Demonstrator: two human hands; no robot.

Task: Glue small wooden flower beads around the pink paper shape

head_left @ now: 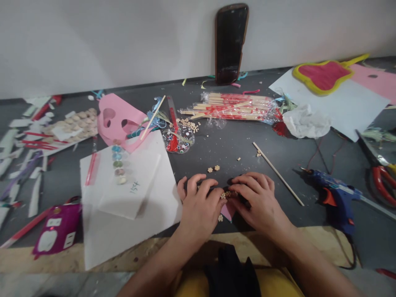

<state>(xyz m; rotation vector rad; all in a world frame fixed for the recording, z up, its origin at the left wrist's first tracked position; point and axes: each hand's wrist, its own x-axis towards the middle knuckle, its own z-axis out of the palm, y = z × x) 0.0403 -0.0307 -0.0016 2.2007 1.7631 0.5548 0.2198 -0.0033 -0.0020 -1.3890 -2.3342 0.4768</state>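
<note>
Near the table's front edge, my left hand [201, 202] and my right hand [260, 202] meet with bent fingers. Their thumbs and forefingers pinch at a small tan flower-shaped wooden cluster [227, 194], partly hidden by the fingertips. Under them lies a pink piece of paper or felt [228, 211], mostly covered by the hands. One more flower-shaped wooden piece [220, 218] rests beside its lower left. Just beyond my fingers sit two similar wooden flowers [213, 168]. To the right, a thin wooden stick [278, 173] lies slanted by a few tiny wooden bits [258, 153].
A blue glue gun [335, 198] and red-handled scissors [382, 177] lie right. White paper [130, 231] and a purple device [57, 229] are left. Behind are wrapped sticks [235, 106], a pink mask [119, 119], crumpled tissue [306, 121] and an upright phone [231, 43].
</note>
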